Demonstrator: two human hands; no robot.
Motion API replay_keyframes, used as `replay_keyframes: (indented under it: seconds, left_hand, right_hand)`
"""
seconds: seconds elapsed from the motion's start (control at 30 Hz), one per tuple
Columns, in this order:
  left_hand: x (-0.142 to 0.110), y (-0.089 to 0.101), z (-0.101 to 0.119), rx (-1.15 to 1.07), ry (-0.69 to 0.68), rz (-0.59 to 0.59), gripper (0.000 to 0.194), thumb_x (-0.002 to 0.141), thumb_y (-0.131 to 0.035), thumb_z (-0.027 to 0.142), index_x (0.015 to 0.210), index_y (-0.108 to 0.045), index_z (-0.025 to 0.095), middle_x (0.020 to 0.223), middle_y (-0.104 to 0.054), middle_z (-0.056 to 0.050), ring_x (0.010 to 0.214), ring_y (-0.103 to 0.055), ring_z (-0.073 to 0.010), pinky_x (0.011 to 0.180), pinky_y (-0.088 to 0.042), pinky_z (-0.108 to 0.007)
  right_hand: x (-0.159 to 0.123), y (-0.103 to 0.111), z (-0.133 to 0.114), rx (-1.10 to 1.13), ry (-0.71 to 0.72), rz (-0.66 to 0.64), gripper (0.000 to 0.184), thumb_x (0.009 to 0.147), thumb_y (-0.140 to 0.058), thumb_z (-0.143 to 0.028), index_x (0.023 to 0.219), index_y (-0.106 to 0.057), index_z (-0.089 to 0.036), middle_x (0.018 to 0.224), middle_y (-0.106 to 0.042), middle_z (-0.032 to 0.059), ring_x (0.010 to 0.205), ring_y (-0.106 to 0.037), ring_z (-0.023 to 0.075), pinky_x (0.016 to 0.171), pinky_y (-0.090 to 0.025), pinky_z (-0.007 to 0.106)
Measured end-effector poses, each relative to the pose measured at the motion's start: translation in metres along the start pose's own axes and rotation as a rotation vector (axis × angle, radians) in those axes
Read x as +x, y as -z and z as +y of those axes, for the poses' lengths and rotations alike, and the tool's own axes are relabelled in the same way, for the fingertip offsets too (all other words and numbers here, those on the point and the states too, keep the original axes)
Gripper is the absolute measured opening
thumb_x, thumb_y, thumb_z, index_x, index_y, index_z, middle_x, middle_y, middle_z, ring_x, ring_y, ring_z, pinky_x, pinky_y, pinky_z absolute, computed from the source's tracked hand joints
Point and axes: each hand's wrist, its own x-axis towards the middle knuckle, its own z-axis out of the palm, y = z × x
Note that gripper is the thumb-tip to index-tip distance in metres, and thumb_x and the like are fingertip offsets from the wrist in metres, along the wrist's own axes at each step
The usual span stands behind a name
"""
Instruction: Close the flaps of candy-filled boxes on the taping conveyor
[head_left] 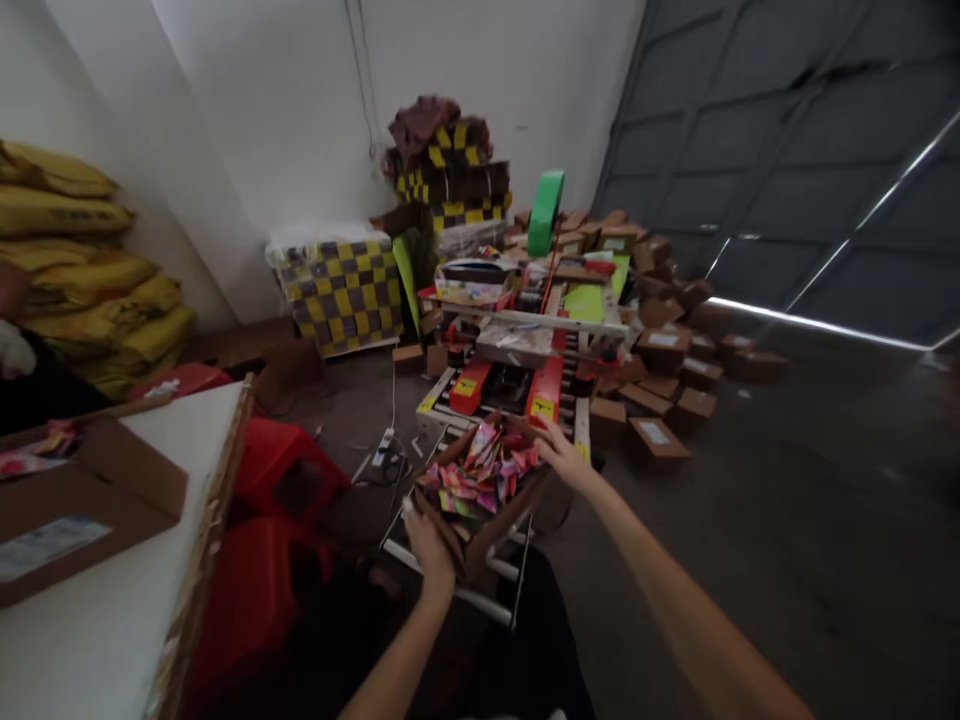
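Note:
An open cardboard box [480, 535] full of several colourful sachets [480, 470] rests at the near end of a carton-sealing machine [517, 380]. My left hand [429, 545] grips the box's near left flap, fingers closed on the cardboard. My right hand [561, 455] holds the far right flap, fingers curled over its edge. Both forearms reach forward from the bottom of the view.
Many small sealed cartons [660, 350] lie heaped right of the machine. A green tape roll [545, 212] stands behind it. Red plastic stools [277, 480] sit at my left beside a white table [112, 620] carrying an open carton [82, 500]. Yellow sacks [82, 260] are stacked far left.

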Motion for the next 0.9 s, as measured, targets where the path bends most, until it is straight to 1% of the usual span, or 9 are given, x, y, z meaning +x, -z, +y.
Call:
replay_keyframes:
  seconds: [0.1,0.2,0.27,0.37,0.47,0.57,0.7,0.8,0.9]
  left_hand:
    - [0.005,0.004,0.003,0.100,-0.109,-0.034,0.058,0.097,-0.016,0.033,0.149,0.003,0.017,0.157,-0.004,-0.016,0.145,-0.002,-0.0237,0.116,-0.016,-0.052]
    - [0.032,0.007,0.021,0.273,-0.444,-0.298,0.060,0.094,-0.033,0.033,0.148,-0.016,0.015,0.156,-0.014,-0.019,0.145,-0.003,-0.0285,0.114,-0.017,-0.057]
    - [0.045,0.006,0.036,0.344,-0.570,-0.503,0.055,0.092,-0.040,0.034,0.143,-0.031,0.014,0.153,-0.024,-0.017,0.144,-0.012,-0.0280,0.113,-0.023,-0.053]
    - [0.053,0.001,0.052,0.418,-0.537,-0.722,0.049,0.092,-0.041,0.034,0.134,-0.045,0.010,0.149,-0.034,-0.016,0.140,-0.028,-0.0276,0.112,-0.029,-0.048]
    - [0.052,-0.008,0.060,0.492,-0.456,-0.811,0.048,0.092,-0.038,0.031,0.131,-0.047,0.004,0.146,-0.037,-0.020,0.137,-0.033,-0.0298,0.112,-0.029,-0.049]
    - [0.051,-0.016,0.061,0.491,-0.411,-0.839,0.047,0.091,-0.038,0.027,0.130,-0.048,0.002,0.146,-0.036,-0.022,0.138,-0.031,-0.0306,0.113,-0.026,-0.049]
    - [0.053,-0.016,0.056,0.306,-0.272,-0.819,0.048,0.088,-0.039,0.024,0.131,-0.047,0.005,0.143,-0.041,-0.021,0.137,-0.034,-0.0300,0.113,-0.025,-0.051]
    - [0.058,-0.013,0.054,0.040,-0.102,-0.686,0.056,0.090,-0.033,0.024,0.142,-0.029,0.007,0.145,-0.040,-0.018,0.136,-0.036,-0.0252,0.110,-0.033,-0.045]
    - [0.069,-0.018,0.055,-0.058,-0.208,-0.552,0.057,0.092,-0.030,0.030,0.144,-0.025,0.006,0.152,-0.026,-0.018,0.143,-0.021,-0.0246,0.115,-0.025,-0.045]
  right_hand:
    - [0.011,0.002,-0.009,-0.211,-0.106,-0.072,0.063,0.090,-0.030,-0.057,0.138,-0.043,-0.018,0.134,-0.053,0.0143,0.127,-0.047,0.0280,0.104,-0.036,0.044]
    - [0.008,-0.004,-0.029,-0.453,-0.025,-0.147,0.055,0.091,-0.039,-0.048,0.138,-0.043,-0.018,0.129,-0.057,0.0161,0.120,-0.052,0.0304,0.100,-0.039,0.046]
    - [0.002,-0.009,-0.041,-0.665,0.075,-0.222,0.048,0.094,-0.038,-0.042,0.137,-0.045,-0.022,0.127,-0.060,0.0130,0.118,-0.055,0.0265,0.099,-0.039,0.043]
    - [-0.006,-0.013,-0.052,-0.758,0.075,-0.267,0.041,0.094,-0.041,-0.041,0.130,-0.053,-0.025,0.120,-0.065,0.0079,0.111,-0.060,0.0230,0.094,-0.042,0.037]
    - [-0.007,-0.014,-0.058,-0.733,-0.015,-0.217,0.039,0.097,-0.034,-0.037,0.121,-0.061,-0.022,0.116,-0.067,0.0060,0.107,-0.061,0.0213,0.088,-0.043,0.031]
    - [-0.001,-0.019,-0.067,-0.743,-0.058,-0.176,0.047,0.099,-0.022,-0.036,0.113,-0.064,-0.022,0.117,-0.066,0.0057,0.110,-0.058,0.0199,0.089,-0.041,0.031]
    - [0.005,-0.035,-0.082,-0.785,-0.097,-0.143,0.045,0.099,-0.025,-0.043,0.111,-0.062,-0.021,0.119,-0.065,0.0077,0.113,-0.055,0.0228,0.092,-0.040,0.039]
    - [0.007,-0.045,-0.088,-0.789,-0.077,-0.169,0.047,0.097,-0.029,-0.048,0.115,-0.058,-0.016,0.122,-0.062,0.0123,0.114,-0.054,0.0259,0.095,-0.037,0.048]
    - [0.011,-0.043,-0.086,-0.761,-0.033,-0.244,0.041,0.097,-0.033,-0.039,0.116,-0.056,-0.011,0.128,-0.057,0.0162,0.116,-0.053,0.0277,0.097,-0.035,0.051]
